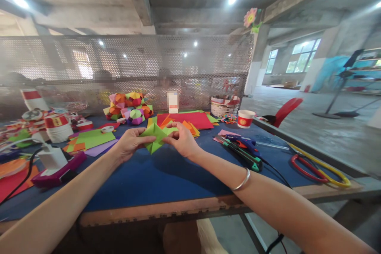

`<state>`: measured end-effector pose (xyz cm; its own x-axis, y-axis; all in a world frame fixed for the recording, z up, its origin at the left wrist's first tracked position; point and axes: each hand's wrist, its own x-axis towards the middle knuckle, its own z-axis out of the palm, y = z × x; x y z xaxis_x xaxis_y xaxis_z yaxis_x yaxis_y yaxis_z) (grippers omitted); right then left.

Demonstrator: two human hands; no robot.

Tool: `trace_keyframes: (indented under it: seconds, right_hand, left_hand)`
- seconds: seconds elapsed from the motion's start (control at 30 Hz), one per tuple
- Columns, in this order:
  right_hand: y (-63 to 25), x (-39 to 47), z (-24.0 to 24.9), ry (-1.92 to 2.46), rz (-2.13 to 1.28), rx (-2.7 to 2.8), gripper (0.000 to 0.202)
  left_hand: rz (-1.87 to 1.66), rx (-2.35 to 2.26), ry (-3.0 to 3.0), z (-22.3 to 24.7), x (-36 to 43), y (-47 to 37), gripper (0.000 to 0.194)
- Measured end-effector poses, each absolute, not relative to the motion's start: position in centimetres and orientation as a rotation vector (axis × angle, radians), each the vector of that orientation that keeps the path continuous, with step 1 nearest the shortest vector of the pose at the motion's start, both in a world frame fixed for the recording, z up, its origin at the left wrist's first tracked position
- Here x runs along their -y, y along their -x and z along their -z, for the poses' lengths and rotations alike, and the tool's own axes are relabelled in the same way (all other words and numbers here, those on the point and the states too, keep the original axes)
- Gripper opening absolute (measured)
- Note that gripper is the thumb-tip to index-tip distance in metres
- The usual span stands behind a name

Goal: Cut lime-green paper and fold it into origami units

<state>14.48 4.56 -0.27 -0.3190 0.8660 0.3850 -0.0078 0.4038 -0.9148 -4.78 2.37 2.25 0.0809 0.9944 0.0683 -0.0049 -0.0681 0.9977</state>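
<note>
A folded piece of green paper (153, 139) is held up in front of me, above the blue tabletop (143, 186). My left hand (131, 143) pinches its left side between thumb and fingers. At its right side, my right hand (182, 141) grips another flap of the green paper. Behind my hands lie a stack of red paper (190, 120) and orange paper pieces (192, 127). Folded paper balls (129, 108) in several colours stand at the back, left of the red stack.
On the right lie a glue gun (242, 143), a green-black utility knife (247, 156) and large scissors (318, 168). A paper cup (245, 119) and woven basket (225, 105) stand behind. To the left are stacked cups (58, 129) and a purple power strip (59, 168). A mesh screen (178, 59) backs the table.
</note>
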Motion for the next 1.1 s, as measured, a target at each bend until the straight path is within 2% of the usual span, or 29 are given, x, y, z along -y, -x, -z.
trace_keyframes:
  seconds: [0.37, 0.5, 0.77, 1.1]
  right_hand:
    - [-13.9, -4.1, 0.7, 0.778, -1.168, 1.642, 0.024]
    - [-13.6, -3.8, 1.1, 0.845, -1.2, 1.731, 0.032]
    - [-13.6, -4.0, 1.1, 0.84, -1.187, 1.676, 0.027]
    - [-13.2, -3.1, 1.1, 0.823, -1.328, 1.659, 0.022]
  left_hand:
    - [-1.322, -1.073, -1.22, -2.4, -2.3, 4.4, 0.044]
    - [-1.325, -1.02, -1.226, -2.3, -2.1, 4.0, 0.042]
    - [-1.316, -0.994, -1.262, -2.2, -2.0, 3.9, 0.043]
    - [-1.337, -0.999, -1.247, -2.4, -1.7, 3.6, 0.041]
